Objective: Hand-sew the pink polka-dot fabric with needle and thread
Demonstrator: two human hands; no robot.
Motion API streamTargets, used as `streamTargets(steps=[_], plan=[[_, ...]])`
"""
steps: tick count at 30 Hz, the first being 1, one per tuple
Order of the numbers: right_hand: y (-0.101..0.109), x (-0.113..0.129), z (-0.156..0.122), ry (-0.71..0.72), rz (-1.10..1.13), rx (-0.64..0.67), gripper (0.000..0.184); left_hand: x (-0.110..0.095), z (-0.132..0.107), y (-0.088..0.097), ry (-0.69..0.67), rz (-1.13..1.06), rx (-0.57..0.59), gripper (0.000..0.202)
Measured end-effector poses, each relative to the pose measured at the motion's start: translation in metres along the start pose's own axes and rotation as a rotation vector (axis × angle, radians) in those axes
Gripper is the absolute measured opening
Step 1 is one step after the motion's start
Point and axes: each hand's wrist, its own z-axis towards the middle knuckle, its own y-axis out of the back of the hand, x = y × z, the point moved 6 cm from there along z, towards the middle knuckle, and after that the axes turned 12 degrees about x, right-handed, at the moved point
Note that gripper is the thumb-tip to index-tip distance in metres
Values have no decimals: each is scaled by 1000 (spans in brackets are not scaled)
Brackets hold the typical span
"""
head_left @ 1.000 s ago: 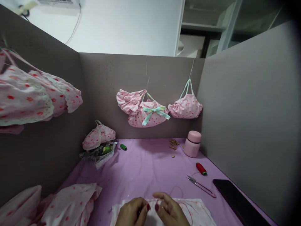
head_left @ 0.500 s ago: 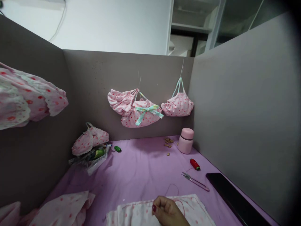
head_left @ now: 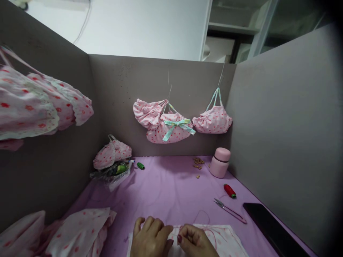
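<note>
A white cloth with pink dots lies at the near edge of the table, partly covered by both hands. My left hand is over its left part, fingers bent and apart, with a gap between thumb and forefinger and nothing visible in it. Close beside it, my right hand is closed in a pinch, thumb against forefinger; what the tips hold is too small to make out. Red thread loops over the cloth next to the right hand and onto the table.
Thread snips, a red thread spool and a black phone-like slab lie to the right. Behind stand a pink jar and peanuts. Dotted fabric is heaped at left. Grey panels carry hanging dotted pieces.
My left hand has come into view over the cloth, beside the right hand. The right hand keeps its pinch. The view has shifted slightly left, so things appear further right.
</note>
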Motion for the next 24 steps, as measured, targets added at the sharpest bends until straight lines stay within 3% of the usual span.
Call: streamTargets(steps=[3, 4, 6, 9, 13, 16, 19, 22, 24], plan=[[-4, 8, -2, -6, -42, 6, 44, -2, 0, -9, -64, 28, 48, 11], [-5, 11, -3, -6, -54, 3, 43, -3, 1, -11, -80, 17, 97, 6], [-4, 14, -4, -3, -67, -20, 40, -2, 3, -15, -60, -83, 243, 16], [0, 11, -4, 4, -44, -57, 37, 2, 2, -21, 132, -475, 423, 24], [-1, 2, -2, 7, 25, -32, 35, -1, -5, -37, 434, -1195, 529, 26], [-3, -1, -3, 11, 51, -11, 34, -4, -10, -46, 562, -1454, 604, 30], [3, 6, -7, 26, -23, -52, 36, 10, -8, -39, 573, -1318, 549, 30], [9, 12, -9, 15, -66, -77, 39, 29, -3, -19, 527, -914, 371, 28], [10, 15, -9, 12, -86, -84, 40, 27, 0, -11, 433, -753, 341, 31]])
